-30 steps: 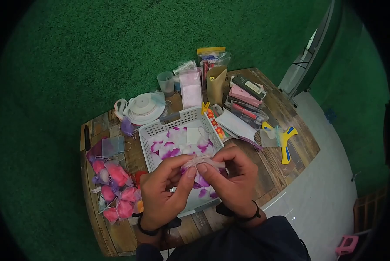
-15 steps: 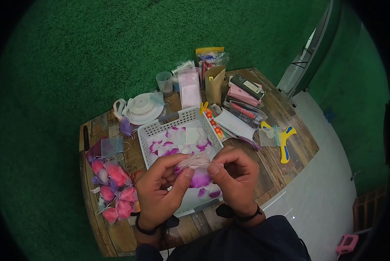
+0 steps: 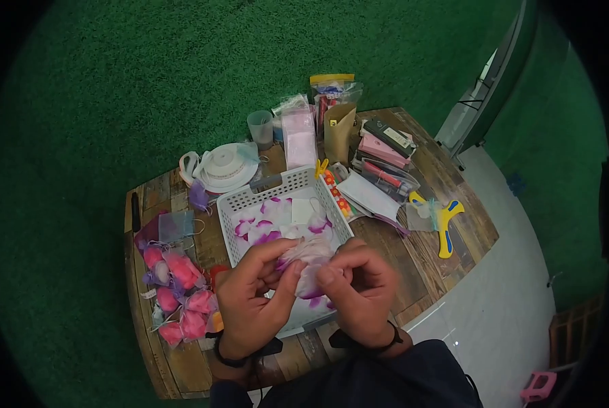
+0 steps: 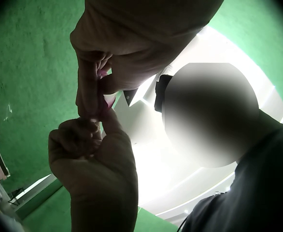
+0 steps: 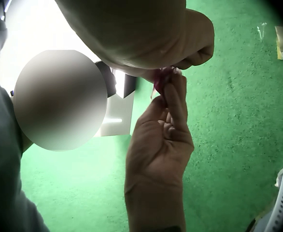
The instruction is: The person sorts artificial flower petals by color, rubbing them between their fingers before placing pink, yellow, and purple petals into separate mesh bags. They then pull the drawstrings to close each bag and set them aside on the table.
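Note:
Over the white basket (image 3: 247, 197), my left hand (image 3: 253, 296) pinches a stack of white petals (image 3: 308, 249) with purple edges between thumb and fingers. Thumb and curled fingers of my right hand (image 3: 366, 296) pinch one petal (image 3: 309, 282) at the stack's near right side. The fingertips of both hands almost meet there. More white and purple petals (image 3: 260, 234) lie in the basket under the hands. In the left wrist view a purple petal edge (image 4: 107, 102) shows between the fingers; the right wrist view shows dark pink petals (image 5: 163, 79) at the left fingertips.
Left of the basket lie pink pouches (image 3: 182, 272) in sheer bags. A ribbon roll (image 3: 223, 166) and a plastic cup (image 3: 260, 129) stand behind it. To the right are a paper bag (image 3: 340, 132), stacked boxes (image 3: 386, 143) and a yellow-blue boomerang-shaped thing (image 3: 446, 228).
My right fingers have drawn one petal down and forward from the stack, which now fans out more. The left hand keeps its hold in about the same place.

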Available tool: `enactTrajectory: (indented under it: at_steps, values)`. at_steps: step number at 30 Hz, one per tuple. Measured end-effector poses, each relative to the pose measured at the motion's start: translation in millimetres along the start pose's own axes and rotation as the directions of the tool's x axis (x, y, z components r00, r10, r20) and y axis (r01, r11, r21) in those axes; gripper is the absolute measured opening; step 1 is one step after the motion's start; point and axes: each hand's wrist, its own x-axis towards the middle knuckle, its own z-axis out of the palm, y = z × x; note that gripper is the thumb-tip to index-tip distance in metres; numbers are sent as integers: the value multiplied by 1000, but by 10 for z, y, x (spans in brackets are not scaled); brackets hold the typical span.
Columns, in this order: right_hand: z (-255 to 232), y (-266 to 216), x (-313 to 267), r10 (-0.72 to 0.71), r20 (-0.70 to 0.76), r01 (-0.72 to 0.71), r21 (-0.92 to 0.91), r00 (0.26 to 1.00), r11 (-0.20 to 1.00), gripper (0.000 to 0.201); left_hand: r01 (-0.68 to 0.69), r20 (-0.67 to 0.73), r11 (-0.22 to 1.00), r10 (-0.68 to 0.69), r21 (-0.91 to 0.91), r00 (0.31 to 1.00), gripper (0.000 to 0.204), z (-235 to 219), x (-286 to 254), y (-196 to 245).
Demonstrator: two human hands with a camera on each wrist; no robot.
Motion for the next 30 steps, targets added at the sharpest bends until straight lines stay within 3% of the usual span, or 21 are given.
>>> enactTrajectory:
  at_steps: [7,13,15,16,19,22,24,28,30]
  values:
    - [58,208,72,-99,-125,97,-17,987,995,9,25,28,999,-25,26,999,26,65,-12,2]
    - [172,273,75,-136,-234,167,121,963,978,19,17,47,1000,-17,-4,999,27,101,-38,-57]
    - [217,197,67,29,-266,39,247,963,968,23,23,34,999,-22,-24,999,27,110,-44,-68]
    - [203,211,58,31,-269,37,246,963,969,23,26,36,999,-25,-24,999,27,114,-47,-69]
    - [168,250,33,78,-202,-25,255,976,967,23,65,44,997,-63,-39,997,30,127,-40,-72]
    - [180,273,32,71,-200,-10,289,977,957,22,34,72,983,-21,-178,997,33,141,-49,-88]
    - [161,340,48,-42,-202,78,171,978,982,17,68,50,974,-58,-215,997,34,134,-55,-89]
    - [88,220,131,-53,-144,69,108,988,992,14,91,11,985,-91,-146,996,32,33,-9,-65]
    - [-80,133,202,94,-30,-90,121,995,989,17,87,-32,983,-93,-164,995,29,-43,0,-22]
